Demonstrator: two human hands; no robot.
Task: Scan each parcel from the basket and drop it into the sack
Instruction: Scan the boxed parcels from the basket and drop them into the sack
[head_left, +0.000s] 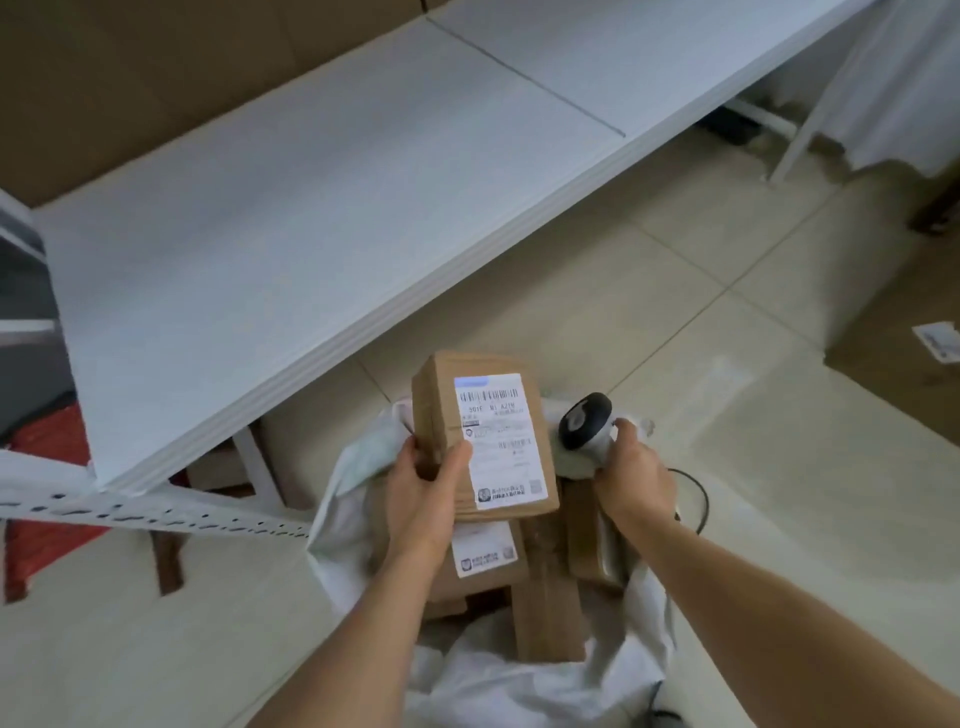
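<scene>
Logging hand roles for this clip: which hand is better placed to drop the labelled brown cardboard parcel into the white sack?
Left. The left hand already grips the labelled brown cardboard parcel above the open white sack; the right hand holds the handheld barcode scanner.

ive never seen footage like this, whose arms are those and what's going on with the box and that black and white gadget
There is no machine here. The one picture comes from a camera worn on a person's head, looking down, so the two bare arms are the wearer's own. The left hand holds a brown cardboard parcel with its white shipping label facing up. The right hand grips a handheld barcode scanner, its head beside the parcel, and seems to hold the sack's edge too. Below them an open white sack on the tiled floor contains more cardboard parcels. A white shelf stands behind.
</scene>
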